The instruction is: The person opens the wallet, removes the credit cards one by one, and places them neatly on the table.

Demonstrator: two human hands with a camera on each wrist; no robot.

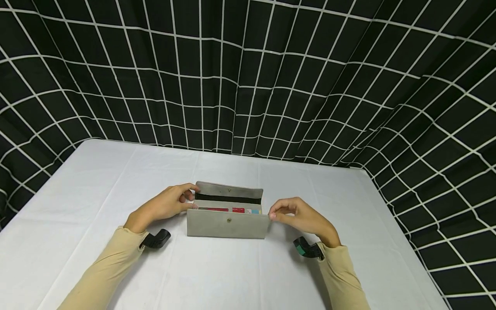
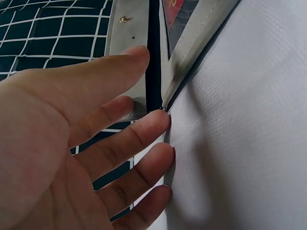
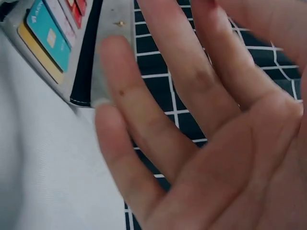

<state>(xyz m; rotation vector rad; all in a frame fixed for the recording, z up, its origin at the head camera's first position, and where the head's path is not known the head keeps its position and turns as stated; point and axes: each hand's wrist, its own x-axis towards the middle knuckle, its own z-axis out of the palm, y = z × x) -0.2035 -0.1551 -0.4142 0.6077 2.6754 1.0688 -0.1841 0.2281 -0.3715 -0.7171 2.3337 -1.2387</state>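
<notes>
A long grey wallet (image 1: 226, 226) stands unfolded on the white table, its snap-studded flap (image 1: 236, 190) raised behind. Cards sit in its slots: a red one (image 1: 238, 210) and a blue one (image 3: 50, 36) with a chip among them. At the wallet's left end, my left hand (image 1: 168, 203) has its index finger at the raised flap and its thumb at the front panel's upper corner. The other left fingers (image 2: 136, 139) are loosely spread. My right hand (image 1: 300, 215) pinches the front panel's upper right corner between thumb and forefinger; in the right wrist view that contact is out of frame.
A white cloth covers the table (image 1: 116, 181). Black curtains (image 1: 240, 86) with a white grid hang behind and at both sides. Each wrist carries a small dark device, the left one (image 1: 156, 239) and the right one (image 1: 306, 248), low over the cloth.
</notes>
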